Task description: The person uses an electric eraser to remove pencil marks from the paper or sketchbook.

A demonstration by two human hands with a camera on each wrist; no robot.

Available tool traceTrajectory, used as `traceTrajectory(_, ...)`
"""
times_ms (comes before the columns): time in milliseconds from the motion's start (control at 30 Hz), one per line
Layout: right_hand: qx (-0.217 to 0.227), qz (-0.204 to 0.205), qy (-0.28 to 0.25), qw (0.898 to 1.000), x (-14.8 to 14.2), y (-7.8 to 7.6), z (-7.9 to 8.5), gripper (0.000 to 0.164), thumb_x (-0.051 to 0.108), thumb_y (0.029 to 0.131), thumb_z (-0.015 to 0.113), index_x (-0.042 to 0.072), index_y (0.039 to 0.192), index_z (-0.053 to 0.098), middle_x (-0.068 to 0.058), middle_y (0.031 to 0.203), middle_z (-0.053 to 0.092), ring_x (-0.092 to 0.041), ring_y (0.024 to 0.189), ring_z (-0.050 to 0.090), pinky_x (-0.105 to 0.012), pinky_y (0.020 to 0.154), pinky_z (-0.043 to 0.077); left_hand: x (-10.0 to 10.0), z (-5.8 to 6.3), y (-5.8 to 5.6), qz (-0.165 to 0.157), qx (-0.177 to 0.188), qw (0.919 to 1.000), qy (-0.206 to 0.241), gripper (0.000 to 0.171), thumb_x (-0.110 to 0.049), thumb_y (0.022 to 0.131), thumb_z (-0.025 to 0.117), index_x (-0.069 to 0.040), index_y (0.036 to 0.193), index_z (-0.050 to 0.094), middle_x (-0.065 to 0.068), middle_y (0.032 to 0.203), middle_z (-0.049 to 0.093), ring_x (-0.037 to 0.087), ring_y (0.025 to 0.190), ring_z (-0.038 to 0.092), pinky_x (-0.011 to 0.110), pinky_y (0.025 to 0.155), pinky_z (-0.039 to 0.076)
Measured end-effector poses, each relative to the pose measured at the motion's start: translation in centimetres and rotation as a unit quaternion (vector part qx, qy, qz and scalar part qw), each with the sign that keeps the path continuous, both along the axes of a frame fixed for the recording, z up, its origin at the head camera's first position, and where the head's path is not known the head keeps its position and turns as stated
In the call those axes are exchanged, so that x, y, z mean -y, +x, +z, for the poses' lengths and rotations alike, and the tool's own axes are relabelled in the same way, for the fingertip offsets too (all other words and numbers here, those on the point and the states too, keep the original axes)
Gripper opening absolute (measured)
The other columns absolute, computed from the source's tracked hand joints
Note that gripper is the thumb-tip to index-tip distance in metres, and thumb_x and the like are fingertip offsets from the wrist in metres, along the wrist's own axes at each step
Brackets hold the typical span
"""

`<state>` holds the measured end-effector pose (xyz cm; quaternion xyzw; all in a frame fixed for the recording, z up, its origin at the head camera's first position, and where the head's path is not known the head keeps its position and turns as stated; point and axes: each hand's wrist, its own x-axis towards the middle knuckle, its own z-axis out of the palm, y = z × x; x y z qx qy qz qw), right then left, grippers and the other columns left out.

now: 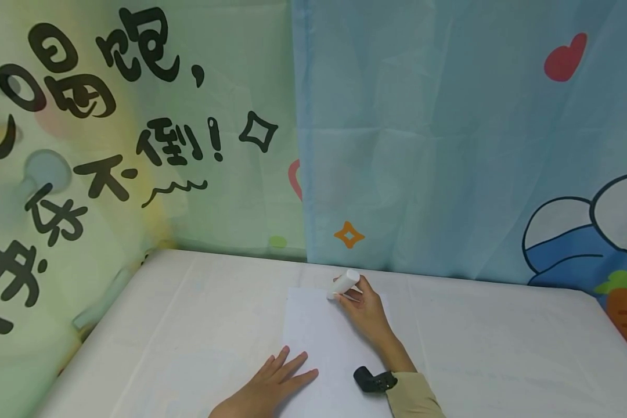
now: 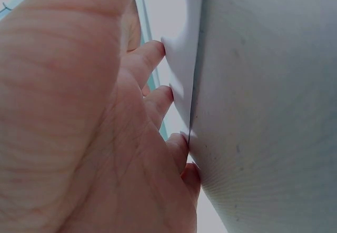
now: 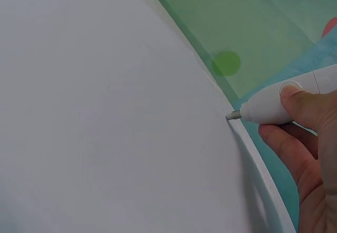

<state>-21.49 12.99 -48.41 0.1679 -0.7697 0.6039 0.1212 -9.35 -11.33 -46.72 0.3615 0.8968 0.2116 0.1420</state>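
A sheet of white paper (image 1: 313, 331) lies on the white-covered table. Near its far edge, my right hand (image 1: 368, 313) pinches a thick white electric eraser (image 1: 345, 283) between thumb and fingers. In the right wrist view the thumb rests on a round button on the side of the eraser (image 3: 268, 101), and its narrow grey tip points left, at or just above the white surface; contact is hard to tell. My left hand (image 1: 271, 383) rests with spread fingers on the left part of the paper. In the left wrist view, fingertips (image 2: 155, 49) touch the sheet (image 2: 181, 59).
The white table (image 1: 162, 325) extends to both sides of the paper. Behind it hang a green curtain (image 1: 240, 203) with black lettering and a blue curtain (image 1: 423, 174). A black wrist camera (image 1: 374, 380) sits by the right sleeve (image 1: 413, 395).
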Motion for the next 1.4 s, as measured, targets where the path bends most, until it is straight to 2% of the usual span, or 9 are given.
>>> traceTrajectory(333,-0.007,-0.005,0.010,1.000,0.05,-0.11,-0.07,0.042,-0.008,0.083,0.070,-0.009,0.121,0.051,-0.027,0.117,0.063,-0.045,0.107,0.063,-0.042,0.088,0.053,-0.02,0.28,0.09,-0.009,-0.026,0.9996,0.001,0.079,-0.061,0.088,0.059,-0.023,0.153,0.033,0.009,0.158,0.030,0.044,0.143,0.025,0.057,0.111,0.029)
traceTrajectory(800,-0.019,-0.007,0.022,1.000,0.03,-0.32,-0.42,0.043,-0.010,0.082,0.070,-0.010,0.120,0.050,-0.028,0.115,0.063,-0.046,0.107,0.063,-0.042,0.087,0.053,-0.09,0.43,0.06,-0.006,-0.012,0.9999,-0.010,0.081,-0.060,0.087,0.061,-0.024,0.154,0.031,0.009,0.159,0.029,0.043,0.144,0.024,0.056,0.112,0.028)
traceTrajectory(1000,-0.019,-0.010,0.031,0.999,0.07,-0.33,-0.55,0.045,-0.014,0.080,0.070,-0.012,0.119,0.048,-0.029,0.114,0.062,-0.049,0.106,0.062,-0.044,0.086,0.053,-0.11,0.23,0.04,-0.003,-0.001,1.0000,-0.002,0.080,-0.059,0.088,0.061,-0.025,0.154,0.032,0.008,0.159,0.029,0.043,0.144,0.023,0.056,0.112,0.027)
traceTrajectory(1400,-0.004,0.001,0.022,1.000,0.30,-0.17,-0.11,0.043,-0.010,0.084,0.068,-0.012,0.122,0.046,-0.030,0.116,0.060,-0.049,0.109,0.061,-0.045,0.089,0.052,0.16,0.33,0.17,-0.012,-0.047,0.9988,-0.010,0.080,-0.060,0.087,0.061,-0.022,0.152,0.035,0.010,0.157,0.033,0.045,0.142,0.028,0.056,0.110,0.032)
